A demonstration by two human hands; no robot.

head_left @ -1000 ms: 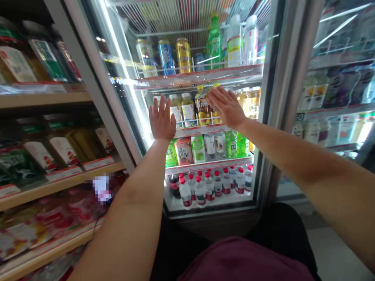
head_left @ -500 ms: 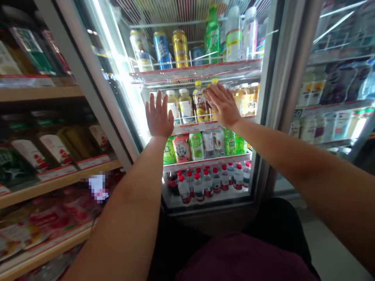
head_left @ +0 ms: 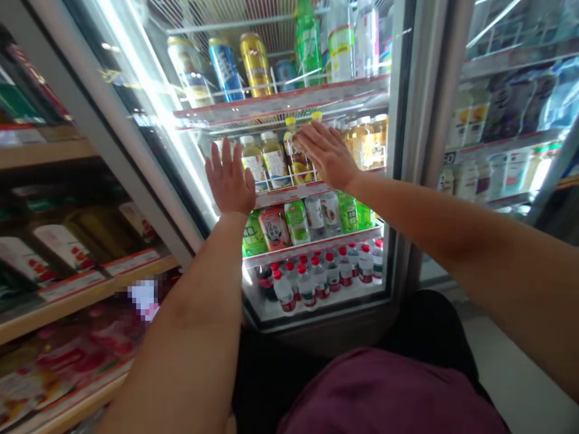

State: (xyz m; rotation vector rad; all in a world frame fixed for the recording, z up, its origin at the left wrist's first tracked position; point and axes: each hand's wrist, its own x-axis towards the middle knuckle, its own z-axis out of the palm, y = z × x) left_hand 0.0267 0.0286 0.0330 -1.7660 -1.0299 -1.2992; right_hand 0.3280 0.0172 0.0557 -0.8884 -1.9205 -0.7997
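Observation:
My left hand (head_left: 231, 182) is raised in front of a lit drinks fridge, its fingers stretched upward and spread. Behind it stand pale-labelled bottles (head_left: 275, 161) on the middle shelf. My right hand (head_left: 329, 158) has its fingers straight and slanting to the upper left. It partly covers a yellow-capped tea bottle (head_left: 296, 158). Both palms face the fridge and hold nothing. Whether they touch the door glass, I cannot tell. Below them is a row of green, red and clear drink bottles (head_left: 296, 222).
Cans such as a gold can (head_left: 256, 65) and a green bottle (head_left: 308, 45) stand on the upper shelf. Red-capped water bottles (head_left: 306, 286) fill the bottom. The metal door frame (head_left: 418, 120) runs along the right. A wooden shelf (head_left: 102, 282) with bottles is at the left.
My view has shifted and tilted slightly, so the fridge and both hands appear farther left. The hands keep the same flat pose, and the fridge contents are unchanged.

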